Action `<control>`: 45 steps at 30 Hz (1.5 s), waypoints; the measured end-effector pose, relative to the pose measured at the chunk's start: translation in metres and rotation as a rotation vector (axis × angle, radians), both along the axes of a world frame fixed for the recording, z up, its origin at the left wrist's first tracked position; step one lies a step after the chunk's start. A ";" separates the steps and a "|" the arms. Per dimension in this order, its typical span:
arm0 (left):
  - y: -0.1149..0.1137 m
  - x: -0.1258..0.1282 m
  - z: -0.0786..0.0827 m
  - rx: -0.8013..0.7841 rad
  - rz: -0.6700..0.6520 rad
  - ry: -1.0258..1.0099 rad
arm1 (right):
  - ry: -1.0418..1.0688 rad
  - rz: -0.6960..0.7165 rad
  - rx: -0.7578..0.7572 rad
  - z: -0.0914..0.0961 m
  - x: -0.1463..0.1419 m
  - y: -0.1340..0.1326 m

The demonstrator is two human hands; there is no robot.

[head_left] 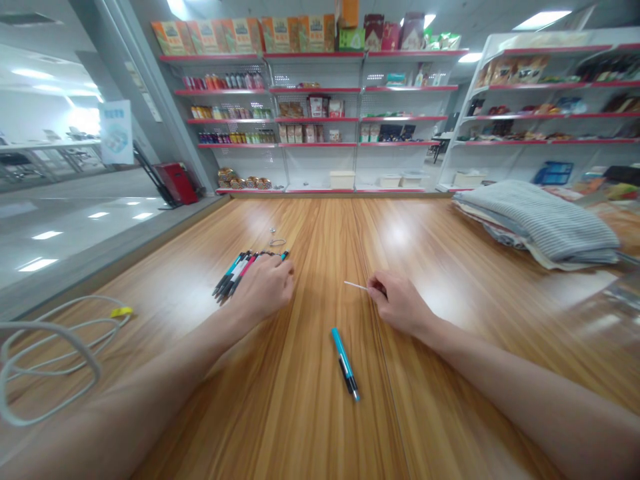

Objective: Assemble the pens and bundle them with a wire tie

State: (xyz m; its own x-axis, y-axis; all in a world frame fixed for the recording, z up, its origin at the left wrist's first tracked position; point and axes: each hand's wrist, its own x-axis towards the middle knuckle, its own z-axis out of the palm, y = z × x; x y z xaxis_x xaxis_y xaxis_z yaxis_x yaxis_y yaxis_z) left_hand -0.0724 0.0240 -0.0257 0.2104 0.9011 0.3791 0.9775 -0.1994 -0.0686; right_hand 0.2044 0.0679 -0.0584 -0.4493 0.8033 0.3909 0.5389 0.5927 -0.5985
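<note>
Several pens (231,273) with blue, white, red and black barrels lie side by side on the wooden table, left of centre. My left hand (265,283) rests at their right side and covers part of them. Its fingers are curled, and what they may hold is hidden. Between thumb and fingers, my right hand (400,300) pinches a thin white stick (355,285), which points left just above the table. Nearer to me, between the two forearms, a blue and black pen (345,363) lies alone, apart from both hands.
A coiled white cable (65,367) with a yellow tag lies at the left. Behind the pens is a small wire loop (277,243). Folded striped cloth (540,220) is piled at the right. Stocked shelves (315,120) stand beyond the table's far edge.
</note>
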 end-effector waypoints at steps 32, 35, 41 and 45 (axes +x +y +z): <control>-0.027 0.049 -0.027 -0.006 -0.326 -0.555 | 0.098 0.142 0.032 0.009 -0.002 -0.014; -0.027 0.048 -0.027 -0.018 -0.356 -0.510 | 0.027 0.161 0.156 0.010 -0.001 -0.013; -0.032 0.054 -0.026 -0.067 -0.418 -0.329 | 0.005 0.309 0.270 0.009 -0.013 -0.022; -0.034 0.055 -0.027 -0.042 -0.421 -0.353 | 0.069 0.390 0.275 0.013 -0.017 -0.030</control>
State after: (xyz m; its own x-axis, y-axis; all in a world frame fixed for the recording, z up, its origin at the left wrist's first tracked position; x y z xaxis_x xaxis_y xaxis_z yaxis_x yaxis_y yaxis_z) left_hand -0.0169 -0.0095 -0.0530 0.4222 0.7824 0.4579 0.7749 -0.5736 0.2657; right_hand 0.1874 0.0380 -0.0454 -0.6619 0.4428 0.6048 0.2091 0.8839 -0.4183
